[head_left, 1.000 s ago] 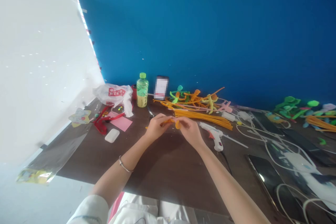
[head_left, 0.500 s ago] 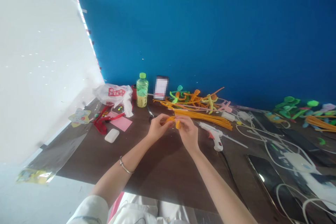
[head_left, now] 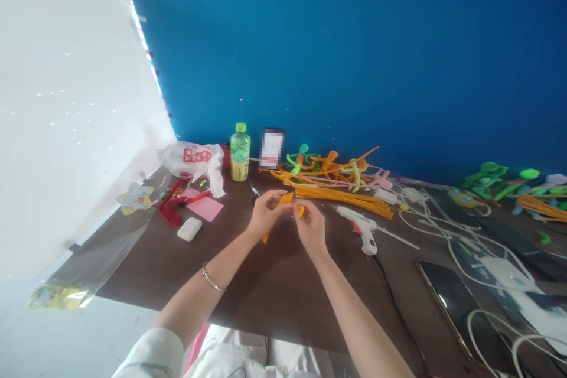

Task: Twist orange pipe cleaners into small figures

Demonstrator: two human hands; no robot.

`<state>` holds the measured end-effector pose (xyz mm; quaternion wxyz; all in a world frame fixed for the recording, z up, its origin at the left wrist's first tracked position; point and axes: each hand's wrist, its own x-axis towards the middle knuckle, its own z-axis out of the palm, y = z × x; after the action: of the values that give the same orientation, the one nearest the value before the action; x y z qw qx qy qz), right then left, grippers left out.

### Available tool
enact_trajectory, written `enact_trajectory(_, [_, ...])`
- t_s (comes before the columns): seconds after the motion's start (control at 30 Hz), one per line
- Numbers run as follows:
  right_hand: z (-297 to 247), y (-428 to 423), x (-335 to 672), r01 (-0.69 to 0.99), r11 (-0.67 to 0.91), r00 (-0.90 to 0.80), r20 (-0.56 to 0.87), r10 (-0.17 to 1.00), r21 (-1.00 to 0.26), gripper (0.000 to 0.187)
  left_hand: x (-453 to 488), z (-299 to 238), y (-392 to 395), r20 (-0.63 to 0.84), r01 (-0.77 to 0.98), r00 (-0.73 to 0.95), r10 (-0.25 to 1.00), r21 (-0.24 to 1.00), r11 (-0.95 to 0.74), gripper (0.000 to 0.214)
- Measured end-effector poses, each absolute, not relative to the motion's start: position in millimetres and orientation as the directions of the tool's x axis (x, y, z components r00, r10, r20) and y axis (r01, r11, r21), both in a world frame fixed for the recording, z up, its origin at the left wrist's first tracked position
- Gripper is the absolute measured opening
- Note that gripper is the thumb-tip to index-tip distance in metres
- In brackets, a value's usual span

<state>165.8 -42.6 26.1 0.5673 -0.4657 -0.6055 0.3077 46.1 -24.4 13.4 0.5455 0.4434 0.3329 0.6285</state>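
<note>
Over the dark brown table, my left hand and my right hand meet, both pinched on one orange pipe cleaner. Its bent piece shows between my fingertips, and a loose end hangs below my left hand. A silver bracelet circles my left wrist. Just behind my hands lies a bundle of straight orange pipe cleaners. To the right of my right hand, a white glue gun rests on the table.
A green-capped bottle, a white plastic bag, pink paper and a white case sit at left. Twisted pipe-cleaner figures lie by the blue wall. White cables, a phone and green figures fill the right.
My right hand has drawn left and closer to my left hand. The orange pipe cleaner has turned, and one end now hangs down below my left hand.
</note>
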Motion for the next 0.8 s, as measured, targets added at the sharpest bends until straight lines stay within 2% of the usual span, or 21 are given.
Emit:
enact_trajectory(0.13, [26.0, -43.5, 168.8, 0.251, 0.417, 0.074, 0.447, 0.892, -0.873, 0.018, 47.1, 12.4, -24.0, 0.170, -0.364, -0.025, 0.985, 0.916, -0.167, 0.034])
enact_trajectory(0.3, [17.3, -39.9, 172.0, 0.297, 0.505, 0.019, 0.534, 0.845, -0.810, 0.016, 49.5, 13.2, -24.8, 0.107, -0.483, -0.004, 0.994, 0.870, -0.096, 0.034])
enact_trajectory(0.43, [14.3, -37.1, 174.3, 0.360, 0.597, -0.037, 0.628, 0.777, -0.717, 0.015, 51.3, 13.9, -26.3, 0.048, -0.558, 0.013, 0.999, 0.830, -0.033, 0.032])
enact_trajectory(0.6, [15.6, -39.6, 174.1, 0.505, 0.660, 0.002, 0.765, 0.644, -0.556, 0.017, 53.9, 11.4, -27.4, 0.002, -0.602, 0.033, 0.999, 0.798, 0.019, 0.032])
enact_trajectory(0.7, [14.7, -42.4, 173.9, 0.533, 0.676, -0.036, 0.785, 0.618, -0.508, 0.017, 54.8, 11.1, -28.4, -0.037, -0.626, 0.047, 0.998, 0.777, 0.058, 0.033])
enact_trajectory(0.8, [14.3, -43.9, 173.4, 0.512, 0.679, -0.060, 0.767, 0.639, -0.526, 0.013, 54.1, 11.2, -28.7, -0.076, -0.660, 0.099, 0.992, 0.742, 0.122, 0.033])
